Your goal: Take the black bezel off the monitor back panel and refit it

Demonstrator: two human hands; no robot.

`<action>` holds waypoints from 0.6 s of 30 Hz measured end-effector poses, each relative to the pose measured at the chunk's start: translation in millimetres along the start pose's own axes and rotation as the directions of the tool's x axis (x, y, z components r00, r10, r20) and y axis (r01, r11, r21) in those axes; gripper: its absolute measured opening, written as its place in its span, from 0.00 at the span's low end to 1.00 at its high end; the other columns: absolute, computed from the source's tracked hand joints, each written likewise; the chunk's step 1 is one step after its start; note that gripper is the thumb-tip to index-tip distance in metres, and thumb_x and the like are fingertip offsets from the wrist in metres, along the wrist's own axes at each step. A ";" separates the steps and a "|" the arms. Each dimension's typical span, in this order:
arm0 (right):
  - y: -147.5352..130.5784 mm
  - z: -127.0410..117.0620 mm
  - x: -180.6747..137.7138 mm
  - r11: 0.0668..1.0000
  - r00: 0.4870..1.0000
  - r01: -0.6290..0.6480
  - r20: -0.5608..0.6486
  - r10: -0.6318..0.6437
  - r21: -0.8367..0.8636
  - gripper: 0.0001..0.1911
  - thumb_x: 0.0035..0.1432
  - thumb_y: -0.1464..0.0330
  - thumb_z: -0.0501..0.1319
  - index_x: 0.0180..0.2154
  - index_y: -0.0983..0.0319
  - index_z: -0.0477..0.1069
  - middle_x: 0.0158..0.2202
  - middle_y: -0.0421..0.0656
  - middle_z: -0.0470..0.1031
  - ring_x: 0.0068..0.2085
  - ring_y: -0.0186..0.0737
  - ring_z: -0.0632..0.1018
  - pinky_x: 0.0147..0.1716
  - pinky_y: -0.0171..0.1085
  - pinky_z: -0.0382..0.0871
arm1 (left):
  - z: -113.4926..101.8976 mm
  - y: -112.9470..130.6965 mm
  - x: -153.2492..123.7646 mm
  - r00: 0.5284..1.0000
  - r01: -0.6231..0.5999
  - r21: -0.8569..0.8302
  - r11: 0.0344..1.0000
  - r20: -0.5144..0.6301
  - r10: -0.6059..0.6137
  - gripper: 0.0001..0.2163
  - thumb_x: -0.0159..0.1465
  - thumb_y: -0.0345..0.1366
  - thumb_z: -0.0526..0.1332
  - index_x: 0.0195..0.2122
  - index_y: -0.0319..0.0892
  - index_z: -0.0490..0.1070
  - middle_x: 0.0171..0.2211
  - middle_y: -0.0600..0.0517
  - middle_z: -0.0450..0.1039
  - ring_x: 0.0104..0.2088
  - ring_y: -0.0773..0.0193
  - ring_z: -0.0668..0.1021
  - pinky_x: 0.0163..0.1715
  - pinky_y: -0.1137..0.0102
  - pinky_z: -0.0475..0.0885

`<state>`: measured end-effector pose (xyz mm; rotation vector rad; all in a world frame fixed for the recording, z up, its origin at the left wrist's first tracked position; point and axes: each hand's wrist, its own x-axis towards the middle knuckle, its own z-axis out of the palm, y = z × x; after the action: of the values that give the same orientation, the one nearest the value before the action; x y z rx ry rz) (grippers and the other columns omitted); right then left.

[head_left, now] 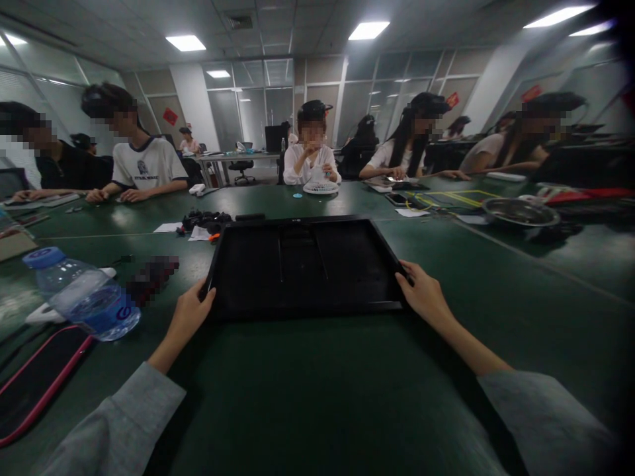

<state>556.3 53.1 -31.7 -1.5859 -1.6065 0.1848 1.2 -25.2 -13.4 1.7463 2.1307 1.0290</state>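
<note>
A wide black rectangular monitor housing [248, 264], hollow like a shallow tray with a raised rim, lies in front of me over the green table. My left hand [192, 307] grips its left edge, thumb on the rim and fingers mostly hidden beyond the side. On the opposite edge, my right hand [421, 291] holds the rim in the same way, thumb on top. Two thin upright ridges and a recessed block show near the middle of the housing. I cannot tell whether its underside rests on the table.
Left of me stand a water bottle [84, 297] and a red-edged phone [42, 377]. Black parts [203, 221] and paper lie beyond the housing. A metal bowl [520, 211] and yellow cables [456, 197] are at the right. Several people sit around the green table [317, 390].
</note>
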 end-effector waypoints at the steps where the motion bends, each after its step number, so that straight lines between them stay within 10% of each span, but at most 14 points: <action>1: -0.8 0.7 -0.2 1.000 1.000 0.007 -0.001 -0.007 -0.012 0.25 0.62 0.60 0.56 0.57 0.62 0.70 0.49 0.54 0.79 0.50 0.57 0.80 0.53 0.56 0.74 | -0.5 1.8 -1.3 1.000 -0.004 0.044 0.999 -0.008 0.004 0.25 0.65 0.48 0.56 0.58 0.39 0.73 0.49 0.41 0.80 0.47 0.49 0.81 0.50 0.57 0.74; 6: -0.6 3.2 0.3 0.999 0.999 0.037 0.008 -0.036 -0.022 0.25 0.62 0.62 0.55 0.58 0.64 0.67 0.52 0.57 0.77 0.53 0.57 0.78 0.56 0.56 0.71 | -3.4 9.9 -6.1 1.000 -0.021 0.122 0.992 -0.017 0.023 0.28 0.67 0.53 0.54 0.58 0.38 0.73 0.49 0.39 0.79 0.47 0.47 0.81 0.49 0.57 0.73; 18: 11.6 6.1 4.9 0.984 0.997 -0.074 0.020 0.071 0.163 0.29 0.61 0.48 0.58 0.54 0.60 0.71 0.49 0.53 0.79 0.52 0.55 0.79 0.54 0.54 0.73 | -2.8 0.9 3.4 0.987 0.162 -0.284 0.945 0.032 -0.160 0.27 0.63 0.56 0.60 0.52 0.38 0.77 0.48 0.43 0.81 0.46 0.50 0.82 0.47 0.61 0.76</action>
<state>561.9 62.3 -40.6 -1.5193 -1.5052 0.3593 -0.7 -23.1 -9.9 1.4162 1.9640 1.2111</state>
